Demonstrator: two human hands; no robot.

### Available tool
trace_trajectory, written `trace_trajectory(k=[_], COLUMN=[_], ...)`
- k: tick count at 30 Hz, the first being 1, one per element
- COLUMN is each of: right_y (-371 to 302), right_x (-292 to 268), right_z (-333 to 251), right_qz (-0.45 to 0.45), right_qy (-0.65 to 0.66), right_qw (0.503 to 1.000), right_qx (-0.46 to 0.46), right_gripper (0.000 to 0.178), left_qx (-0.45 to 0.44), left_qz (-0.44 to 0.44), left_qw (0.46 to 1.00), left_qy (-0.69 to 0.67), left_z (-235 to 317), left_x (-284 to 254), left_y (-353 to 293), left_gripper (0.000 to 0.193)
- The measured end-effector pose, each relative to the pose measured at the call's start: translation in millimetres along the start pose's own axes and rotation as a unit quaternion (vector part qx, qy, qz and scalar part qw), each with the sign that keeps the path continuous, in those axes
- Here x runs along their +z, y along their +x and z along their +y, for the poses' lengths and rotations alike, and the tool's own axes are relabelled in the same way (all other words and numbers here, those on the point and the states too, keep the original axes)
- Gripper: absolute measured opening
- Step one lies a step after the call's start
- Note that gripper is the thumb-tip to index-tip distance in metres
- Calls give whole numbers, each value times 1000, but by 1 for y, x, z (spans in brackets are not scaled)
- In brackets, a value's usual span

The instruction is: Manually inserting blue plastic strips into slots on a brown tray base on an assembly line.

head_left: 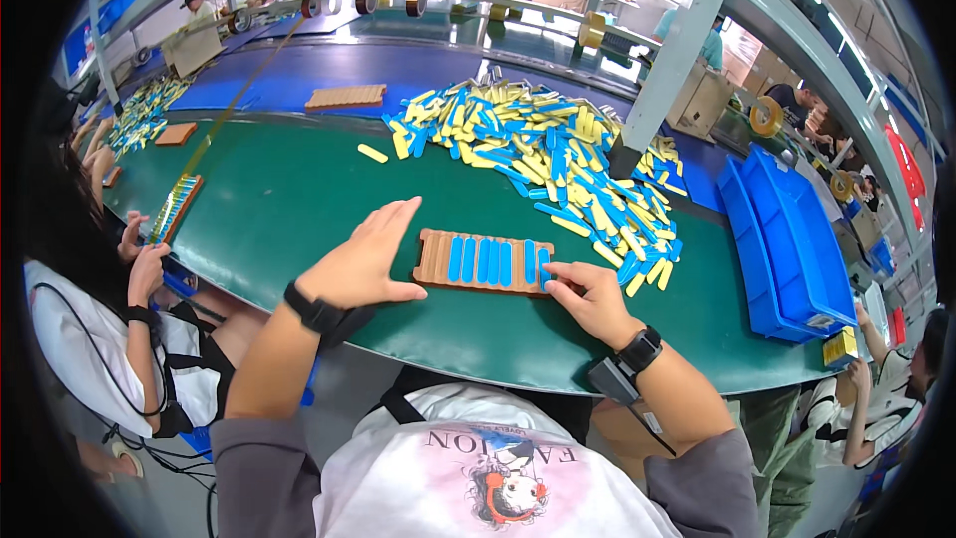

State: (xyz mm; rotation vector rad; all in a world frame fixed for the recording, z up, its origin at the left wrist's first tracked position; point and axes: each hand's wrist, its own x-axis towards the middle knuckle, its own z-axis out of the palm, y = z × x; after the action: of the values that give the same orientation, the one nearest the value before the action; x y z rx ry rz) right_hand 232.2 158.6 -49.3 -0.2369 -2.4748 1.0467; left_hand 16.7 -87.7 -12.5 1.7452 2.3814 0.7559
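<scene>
In front of me a brown grooved tray (434,257) lies on the green table, with several blue flat strips (488,261) side by side in its grooves. Some grooves at its left end and right of the middle hold no strip. Thumb and fingertips of my right hand (595,301) pinch the lower end of a blue strip (544,263) at the tray's right end. My left hand (363,257) is open beside the tray's left end, thumb and fingers spread, holding nothing. Beyond the tray lies a large heap of loose blue and yellow strips (538,134).
Stacked blue bins (787,249) stand at the right. A grey metal post (672,60) rises behind the heap. Another brown tray (346,97) lies further back. At the left, a co-worker's hands (144,249) hold a filled tray (179,207) with yellow tape running up from it.
</scene>
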Motion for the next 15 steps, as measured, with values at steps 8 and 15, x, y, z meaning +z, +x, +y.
trace_trajectory(k=[8, 15], right_y=[4, 9], right_x=[3, 1], right_z=[7, 17], right_qz=[-29, 47], right_qy=[-79, 91], right_qw=[996, 994], right_qx=[-39, 36], right_gripper=[23, 33], left_qx=[146, -269], left_qz=[-379, -119], left_qw=[759, 560], left_qy=[-510, -775], left_z=[3, -81], left_x=[31, 198], left_y=[-115, -158], left_gripper=[63, 27])
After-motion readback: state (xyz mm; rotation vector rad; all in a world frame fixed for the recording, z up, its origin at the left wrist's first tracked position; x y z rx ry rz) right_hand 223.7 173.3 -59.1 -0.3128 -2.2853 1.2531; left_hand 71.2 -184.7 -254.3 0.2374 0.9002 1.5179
